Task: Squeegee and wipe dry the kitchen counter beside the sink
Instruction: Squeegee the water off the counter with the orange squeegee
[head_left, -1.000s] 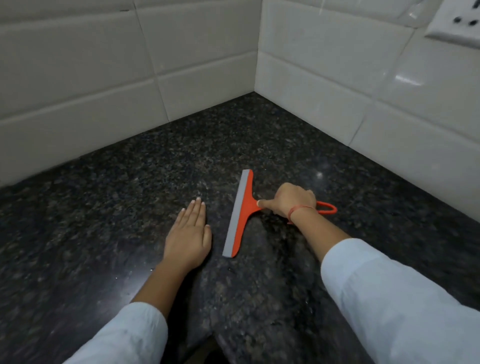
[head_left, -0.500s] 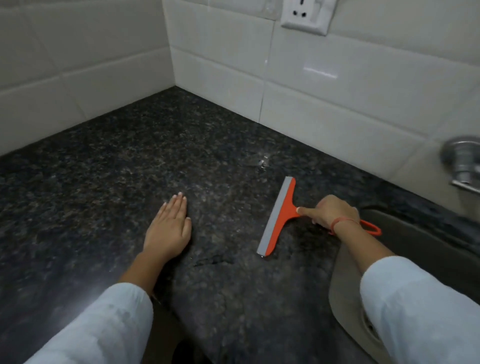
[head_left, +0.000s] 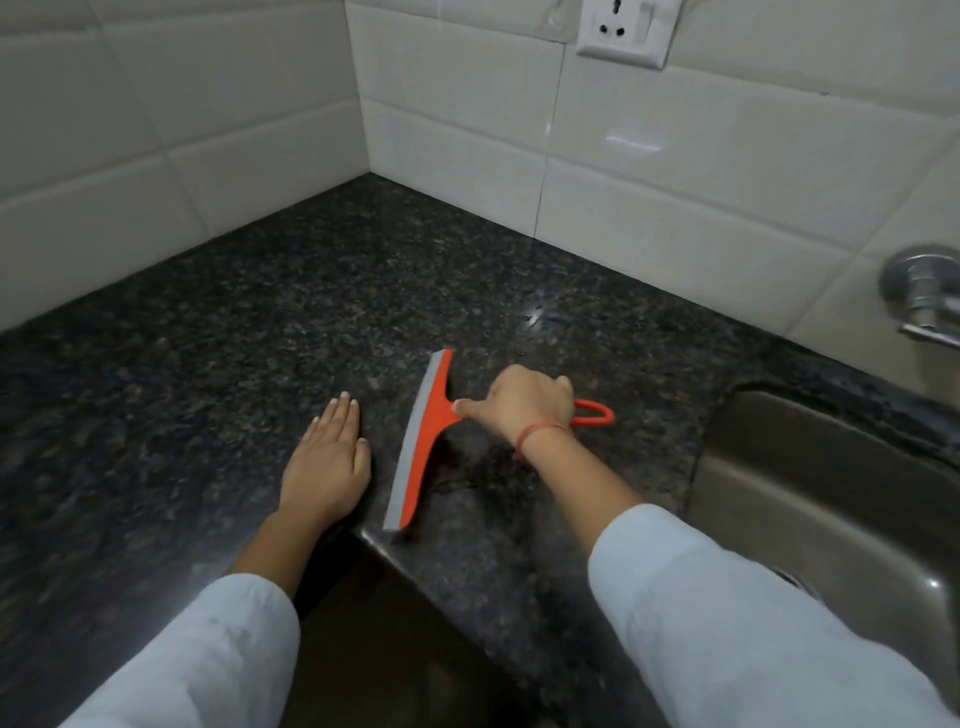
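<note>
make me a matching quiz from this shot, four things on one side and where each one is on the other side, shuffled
Things:
1. squeegee
2. left hand
3. sink
4. socket

Places:
a. up on the wall
b. palm down on the counter
c. held by the right hand
d. set into the counter at the far right

Pairs: 1-c, 2-b, 3-d, 4-a

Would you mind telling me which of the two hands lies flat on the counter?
The left hand: its straight fingers rest on the counter and hold nothing, while the right hand grips the squeegee.
</note>
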